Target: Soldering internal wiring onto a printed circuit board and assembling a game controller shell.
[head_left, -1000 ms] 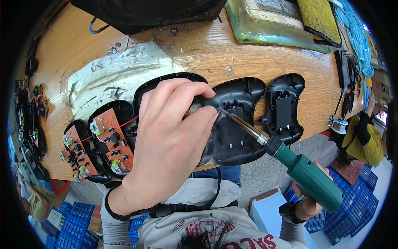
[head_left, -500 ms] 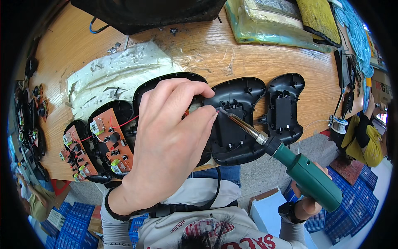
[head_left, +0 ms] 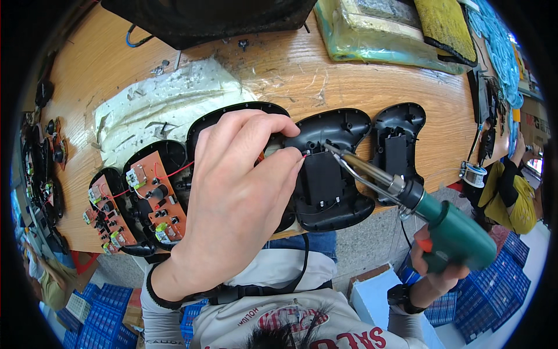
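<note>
One thin red wire end (head_left: 305, 155), pinched by the left hand (head_left: 238, 174) over a curved black plastic shell (head_left: 340, 216) on the wooden desk (head_left: 285, 87), lies just left of the tip of the green-bodied soldering iron (head_left: 456, 232) slanting up-left from the clasping right hand (head_left: 439, 270).

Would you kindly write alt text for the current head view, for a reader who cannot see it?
A person's right hand holds a green soldering gun with its tip over an open black plastic shell, while the left hand appears to pinch a red wire nearby. Two orange circuit boards lie on similar shells further left on the wooden table.
</note>
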{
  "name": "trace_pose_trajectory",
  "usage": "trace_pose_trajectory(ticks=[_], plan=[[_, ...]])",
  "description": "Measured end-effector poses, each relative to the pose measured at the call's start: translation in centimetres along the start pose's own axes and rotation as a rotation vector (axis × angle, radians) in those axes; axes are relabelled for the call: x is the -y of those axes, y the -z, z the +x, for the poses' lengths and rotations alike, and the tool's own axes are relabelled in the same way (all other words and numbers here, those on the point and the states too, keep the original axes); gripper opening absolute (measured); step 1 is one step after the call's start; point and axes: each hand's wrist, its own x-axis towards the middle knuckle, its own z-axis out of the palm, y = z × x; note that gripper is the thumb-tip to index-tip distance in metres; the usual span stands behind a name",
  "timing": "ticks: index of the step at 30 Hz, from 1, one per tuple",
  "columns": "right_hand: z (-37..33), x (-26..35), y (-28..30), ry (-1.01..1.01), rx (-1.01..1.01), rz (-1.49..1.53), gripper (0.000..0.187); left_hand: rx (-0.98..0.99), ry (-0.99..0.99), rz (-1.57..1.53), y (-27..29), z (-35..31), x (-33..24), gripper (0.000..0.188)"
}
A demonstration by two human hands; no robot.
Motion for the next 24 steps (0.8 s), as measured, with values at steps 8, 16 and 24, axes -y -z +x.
trace_pose_trajectory(ticks=[8, 16, 24], plan=[[4.7, 1.8, -3.4, -0.2, 0.241, 0.198, 0.084, 0.007, 0.021, -0.003, -0.1, 0.0, -0.1, 0.01], [4.5, 1.1, -2.9, -0.271, 0.273, 0.53, 0.087, 0.007, 0.038, -0.023, 0.0, 0.0, -0.2, 0.011], [4.5, 0.8, -2.8, -0.339, 0.258, 0.749, 0.094, -0.014, -0.001, -0.051, -0.3, -0.2, 0.2, 0.015]])
